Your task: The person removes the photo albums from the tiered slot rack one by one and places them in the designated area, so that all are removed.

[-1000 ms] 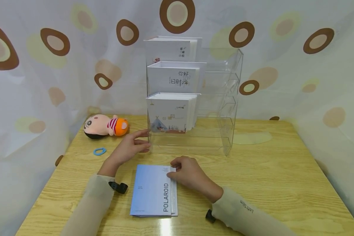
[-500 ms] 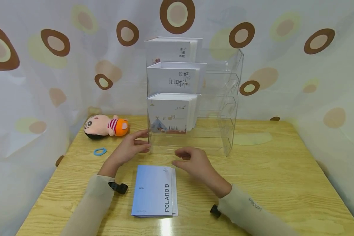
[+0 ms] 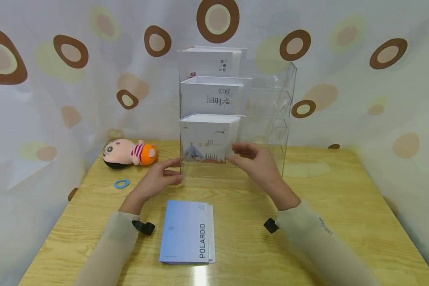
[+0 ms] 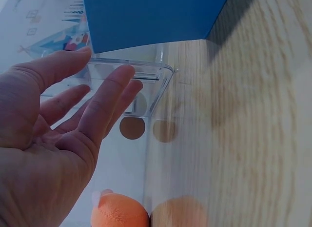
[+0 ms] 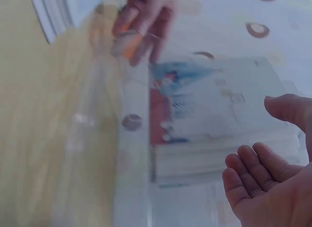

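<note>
My left hand [image 3: 159,178] rests its fingertips at the left edge of a clear acrylic tiered rack [image 3: 207,171]; its fingers are loosely extended in the left wrist view. My right hand [image 3: 262,165] is raised in front of the rack, thumb and fingers apart, close to the right edge of the lowest white album [image 3: 203,137], which has a tent drawing. The right wrist view shows the right palm bare beside that album [image 5: 209,105]. A blue album [image 3: 184,232] marked POLAROID lies on the table between the forearms.
Two more white albums, a middle one [image 3: 209,99] and a top one [image 3: 203,61], stand in the rack's higher tiers. Left of it lie a plush doll [image 3: 130,153] and a small blue band [image 3: 121,183]. A patterned sheet [image 3: 343,99] hangs behind the wooden table [image 3: 325,214].
My right hand has left the blue album's top right corner and moved up and forward to the lowest white album. The left hand has stayed at the rack.
</note>
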Available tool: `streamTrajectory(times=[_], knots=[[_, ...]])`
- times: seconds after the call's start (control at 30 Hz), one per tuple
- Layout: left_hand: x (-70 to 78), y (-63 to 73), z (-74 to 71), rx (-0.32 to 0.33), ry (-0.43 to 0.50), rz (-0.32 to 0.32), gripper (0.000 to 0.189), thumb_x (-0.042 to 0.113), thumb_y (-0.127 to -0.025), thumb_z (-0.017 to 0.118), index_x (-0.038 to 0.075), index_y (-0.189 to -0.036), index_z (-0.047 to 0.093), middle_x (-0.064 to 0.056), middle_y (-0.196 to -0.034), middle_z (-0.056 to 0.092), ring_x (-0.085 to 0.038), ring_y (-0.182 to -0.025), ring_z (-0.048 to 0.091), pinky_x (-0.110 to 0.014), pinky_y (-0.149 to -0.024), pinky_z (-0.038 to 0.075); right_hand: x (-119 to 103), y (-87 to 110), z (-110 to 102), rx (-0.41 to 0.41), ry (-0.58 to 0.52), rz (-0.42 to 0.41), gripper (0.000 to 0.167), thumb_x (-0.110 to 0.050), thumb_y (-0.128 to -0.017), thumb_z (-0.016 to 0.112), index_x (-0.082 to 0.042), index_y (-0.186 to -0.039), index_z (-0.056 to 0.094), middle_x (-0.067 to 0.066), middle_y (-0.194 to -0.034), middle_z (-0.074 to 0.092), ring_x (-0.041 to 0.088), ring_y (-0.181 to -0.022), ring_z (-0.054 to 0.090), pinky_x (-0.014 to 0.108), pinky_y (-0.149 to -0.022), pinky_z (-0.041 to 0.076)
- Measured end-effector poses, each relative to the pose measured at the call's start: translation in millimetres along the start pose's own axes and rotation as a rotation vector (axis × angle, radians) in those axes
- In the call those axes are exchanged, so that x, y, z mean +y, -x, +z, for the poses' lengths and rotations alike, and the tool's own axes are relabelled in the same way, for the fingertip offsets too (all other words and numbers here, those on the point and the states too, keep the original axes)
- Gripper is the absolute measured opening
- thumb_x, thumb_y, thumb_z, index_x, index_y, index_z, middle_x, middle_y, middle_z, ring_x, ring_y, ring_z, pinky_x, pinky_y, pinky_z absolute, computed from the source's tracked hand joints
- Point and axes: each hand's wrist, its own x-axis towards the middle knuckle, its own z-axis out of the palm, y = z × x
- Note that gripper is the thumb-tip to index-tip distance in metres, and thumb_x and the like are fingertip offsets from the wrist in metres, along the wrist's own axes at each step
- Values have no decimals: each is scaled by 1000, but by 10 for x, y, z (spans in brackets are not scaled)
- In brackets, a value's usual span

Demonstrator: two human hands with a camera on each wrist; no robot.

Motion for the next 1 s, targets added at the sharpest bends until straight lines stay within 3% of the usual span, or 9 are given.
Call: streamTrajectory(times=[0.17, 0.43, 0.7, 1.0], knots=[[2, 4, 7, -4, -11, 3, 67, 9, -112, 68, 2, -172, 41, -28, -172, 47, -47, -145, 65, -38, -107, 68, -137, -99, -246, 82, -35, -7, 49, -29, -103, 84, -5, -144, 71, 15, -147, 71, 31, -137, 68, 19, -101, 57], [14, -4, 14, 1, -11, -5, 66, 7, -111, 68, 3, -172, 42, -27, -172, 47, -48, -144, 66, -38, -106, 68, -287, -269, -402, 126, -47, -44, 53, -29, -103, 83, -8, -149, 68, 11, -151, 70, 28, -143, 64, 33, -117, 58], [-8, -4, -6, 3, 2, -20, 67, 7, -111, 68, 4, -173, 41, -26, -172, 47, -47, -144, 66, -38, -105, 69, -329, -523, -306, 60, -207, -119, 48, -18, -102, 85, -10, -147, 70, 7, -137, 73, 18, -122, 73, 19, -100, 62], [11, -4, 13, 0, 16, -21, 67, 7, -111, 68, 5, -173, 41, -25, -172, 48, -47, -143, 66, -39, -104, 69, -382, -588, -200, 41, -271, -126, 41, -18, -100, 86, -9, -138, 75, 7, -138, 75, 15, -118, 72, 23, -96, 63]])
